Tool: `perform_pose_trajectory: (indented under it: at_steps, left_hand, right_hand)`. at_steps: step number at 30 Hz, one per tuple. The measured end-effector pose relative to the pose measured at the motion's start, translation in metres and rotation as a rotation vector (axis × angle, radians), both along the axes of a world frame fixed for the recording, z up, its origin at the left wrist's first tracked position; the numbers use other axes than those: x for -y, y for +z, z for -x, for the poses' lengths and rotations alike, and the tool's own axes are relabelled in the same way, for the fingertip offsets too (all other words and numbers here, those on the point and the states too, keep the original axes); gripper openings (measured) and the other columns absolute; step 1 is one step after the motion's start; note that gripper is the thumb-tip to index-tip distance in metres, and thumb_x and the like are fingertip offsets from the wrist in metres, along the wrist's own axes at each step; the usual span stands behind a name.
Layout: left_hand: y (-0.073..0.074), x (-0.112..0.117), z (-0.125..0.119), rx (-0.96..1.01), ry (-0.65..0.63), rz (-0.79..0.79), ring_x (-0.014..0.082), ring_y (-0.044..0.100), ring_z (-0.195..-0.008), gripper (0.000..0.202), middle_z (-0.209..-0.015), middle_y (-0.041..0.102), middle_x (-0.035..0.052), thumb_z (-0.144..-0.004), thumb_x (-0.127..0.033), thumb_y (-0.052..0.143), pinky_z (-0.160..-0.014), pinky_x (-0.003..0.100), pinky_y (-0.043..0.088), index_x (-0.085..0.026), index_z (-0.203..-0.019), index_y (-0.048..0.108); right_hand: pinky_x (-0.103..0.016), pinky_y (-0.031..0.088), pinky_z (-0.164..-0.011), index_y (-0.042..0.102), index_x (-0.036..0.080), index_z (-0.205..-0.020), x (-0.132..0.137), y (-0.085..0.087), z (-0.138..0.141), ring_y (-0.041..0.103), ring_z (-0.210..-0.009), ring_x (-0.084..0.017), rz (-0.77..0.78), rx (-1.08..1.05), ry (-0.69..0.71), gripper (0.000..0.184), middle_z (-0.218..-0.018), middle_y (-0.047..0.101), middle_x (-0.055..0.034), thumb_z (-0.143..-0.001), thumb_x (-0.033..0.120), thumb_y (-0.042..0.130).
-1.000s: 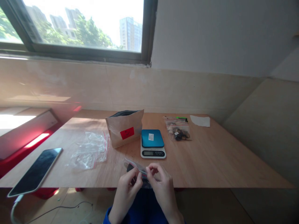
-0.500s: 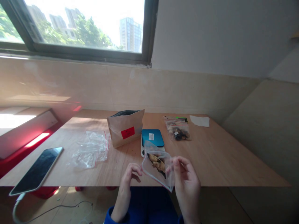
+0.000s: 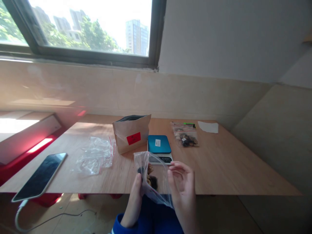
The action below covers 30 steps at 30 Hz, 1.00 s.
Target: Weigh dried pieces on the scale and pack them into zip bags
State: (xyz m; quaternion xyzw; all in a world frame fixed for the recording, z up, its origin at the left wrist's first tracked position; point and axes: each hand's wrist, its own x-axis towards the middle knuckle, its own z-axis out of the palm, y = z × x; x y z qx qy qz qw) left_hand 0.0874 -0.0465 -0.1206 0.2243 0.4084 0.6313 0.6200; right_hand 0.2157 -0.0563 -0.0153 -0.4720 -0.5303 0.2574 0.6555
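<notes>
My left hand [image 3: 135,199] and my right hand [image 3: 180,186] hold a small clear zip bag [image 3: 156,182] upright at the table's front edge. Brown and dark pieces lie inside it. The left hand's fingers pinch the bag's left side; the right hand grips its right side with fingers curled behind the plastic. Just beyond the bag sits a small digital scale [image 3: 159,149] with a blue top. A brown paper pouch [image 3: 131,133] with a red label stands open to the scale's left.
A pile of empty clear zip bags [image 3: 94,155] lies left of the pouch. A phone [image 3: 40,176] on a cable rests at the left front corner. Filled zip bags [image 3: 185,136] and white paper [image 3: 208,126] lie at the back right. A low wall borders the wooden table [image 3: 231,169].
The bag was low between both hands, then lifted in the right hand alone. Now it has swung left and the left hand has taken hold of it again.
</notes>
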Motion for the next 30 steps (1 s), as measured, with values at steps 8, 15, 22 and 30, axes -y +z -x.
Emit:
perform_pose_trajectory:
  at_steps: [8, 15, 22, 30]
  left_hand:
    - [0.008, 0.003, 0.007, -0.299, 0.118, 0.012, 0.026, 0.037, -0.136, 0.044, -0.131, 0.06, 0.0051, -0.075, -0.052, 0.063, -0.116, 0.043, 0.022, -0.024, -0.109, 0.07]
    - [0.035, 0.004, 0.006, -0.476, -0.063, -0.237, 0.0254, 0.046, -0.13, 0.055, -0.132, 0.059, 0.0073, -0.085, -0.058, 0.046, -0.114, 0.042, 0.028, -0.021, -0.12, 0.064]
    - [0.038, 0.004, 0.008, -0.558, -0.149, -0.313, 0.0237, 0.044, -0.131, 0.054, -0.137, 0.055, 0.0078, -0.091, -0.053, 0.037, -0.114, 0.041, 0.027, -0.02, -0.128, 0.058]
    - [0.039, 0.003, 0.009, -0.493, -0.093, -0.179, 0.0276, 0.055, -0.121, 0.063, -0.121, 0.066, 0.0102, -0.085, -0.064, 0.04, -0.109, 0.043, 0.035, -0.016, -0.116, 0.067]
  right_hand:
    - [-0.022, 0.054, -0.078, 0.058, 0.024, -0.101, 0.005, 0.002, -0.001, 0.066, -0.088, -0.015, -0.036, 0.329, 0.226, 0.017, -0.092, 0.065, -0.0034, -0.09, 0.015, 0.049]
    - [-0.039, 0.044, -0.104, 0.049, 0.024, -0.132, -0.011, -0.024, -0.002, 0.053, -0.123, -0.025, 0.074, 0.523, 0.283, 0.048, -0.127, 0.057, -0.0094, -0.084, 0.024, 0.059]
    - [-0.036, 0.044, -0.104, 0.058, 0.027, -0.126, -0.012, -0.025, -0.006, 0.053, -0.122, -0.024, 0.239, 0.489, 0.33, 0.045, -0.126, 0.052, -0.0088, -0.081, 0.029, 0.064]
    - [-0.034, 0.048, -0.098, 0.065, 0.022, -0.11, -0.009, -0.006, 0.0, 0.063, -0.107, -0.022, 0.277, 0.351, 0.444, 0.03, -0.112, 0.067, -0.0066, -0.079, 0.021, 0.064]
